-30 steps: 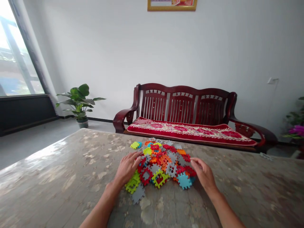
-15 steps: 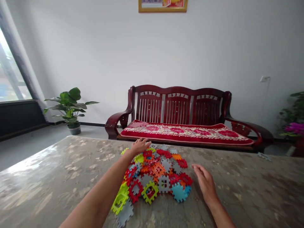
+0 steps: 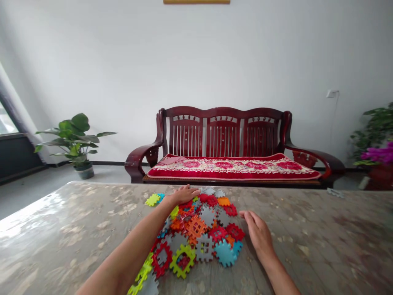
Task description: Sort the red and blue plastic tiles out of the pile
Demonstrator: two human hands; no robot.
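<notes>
Reaching across the toy pile point(image 3: 199, 229)!
Left hand point(image 3: 182, 195) flat on far tiles, fingers loose; right hand point(image 3: 259, 235) open, resting beside it.

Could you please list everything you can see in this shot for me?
toy tiles: one heap, uncountable; red, orange, grey, lime, blue; table centre
table: 1, mottled brown, foreground
bench: 1, dark red wood, by wall
cushion: 1, red floral, on bench
potted plant: 1, green, floor left
flowering plant: 1, purple blooms, right edge
picture frame: 1, gold, top edge
left hand: 1, open, on heap's far side
right hand: 1, open, beside heap's right edge
</notes>
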